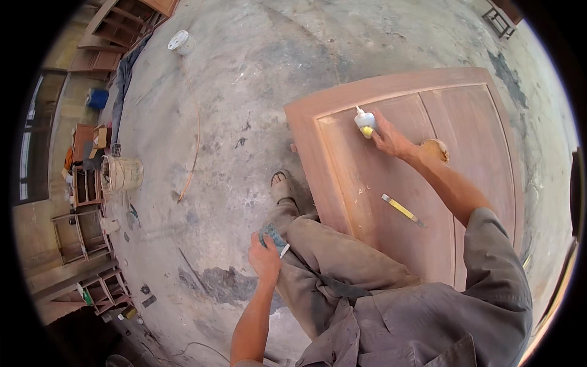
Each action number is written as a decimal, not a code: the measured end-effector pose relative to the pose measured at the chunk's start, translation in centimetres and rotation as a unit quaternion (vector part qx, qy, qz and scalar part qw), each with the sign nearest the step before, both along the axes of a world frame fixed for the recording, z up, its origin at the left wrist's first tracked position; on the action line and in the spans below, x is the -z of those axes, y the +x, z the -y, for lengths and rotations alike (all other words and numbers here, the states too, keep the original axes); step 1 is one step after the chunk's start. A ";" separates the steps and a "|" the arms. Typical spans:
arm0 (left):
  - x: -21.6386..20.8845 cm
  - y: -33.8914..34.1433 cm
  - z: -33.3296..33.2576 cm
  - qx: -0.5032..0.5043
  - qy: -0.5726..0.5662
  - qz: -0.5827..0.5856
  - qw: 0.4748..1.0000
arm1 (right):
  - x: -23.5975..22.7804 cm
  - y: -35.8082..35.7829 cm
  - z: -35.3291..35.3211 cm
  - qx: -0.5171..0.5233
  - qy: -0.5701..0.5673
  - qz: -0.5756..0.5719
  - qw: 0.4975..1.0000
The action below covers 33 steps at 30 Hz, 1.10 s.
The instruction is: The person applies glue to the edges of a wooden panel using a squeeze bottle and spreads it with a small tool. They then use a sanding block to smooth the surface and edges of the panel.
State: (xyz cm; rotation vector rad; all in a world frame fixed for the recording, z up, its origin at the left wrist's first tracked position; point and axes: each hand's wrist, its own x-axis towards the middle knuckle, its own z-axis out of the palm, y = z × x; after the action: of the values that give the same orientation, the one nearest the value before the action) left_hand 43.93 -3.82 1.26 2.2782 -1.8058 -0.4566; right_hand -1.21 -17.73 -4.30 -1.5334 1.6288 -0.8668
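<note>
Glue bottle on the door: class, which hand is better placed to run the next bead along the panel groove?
Right. The right hand already holds the bottle tip-down on the door; the left hand is off the door, gripping a sanding pad.

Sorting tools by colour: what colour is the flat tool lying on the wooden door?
Yellow, with a metal end; the flat tool shows best in the head view.

Stained grey concrete floor point(244, 79) fills the frame; wooden chair frames point(79, 226) line the left edge beside a window point(30, 147), a white bucket point(121, 174) nearby.
</note>
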 end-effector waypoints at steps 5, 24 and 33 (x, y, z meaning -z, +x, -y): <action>-0.2 0.0 -0.1 -0.031 0.024 -0.024 0.999 | 1.4 1.5 5.5 -0.125 -0.071 -0.080 0.986; -0.5 0.0 0.3 -0.040 0.036 -0.034 0.998 | -0.8 2.7 10.8 -0.183 0.112 -0.046 0.976; -0.2 0.1 0.2 -0.048 0.052 -0.030 0.997 | -1.6 3.2 11.3 -0.177 0.135 -0.054 0.973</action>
State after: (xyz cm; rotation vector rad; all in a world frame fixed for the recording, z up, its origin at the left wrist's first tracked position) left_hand 44.07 -4.06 1.45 2.3792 -1.6722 -0.6088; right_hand 2.02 -29.00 -2.70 -1.6280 1.4172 -0.3601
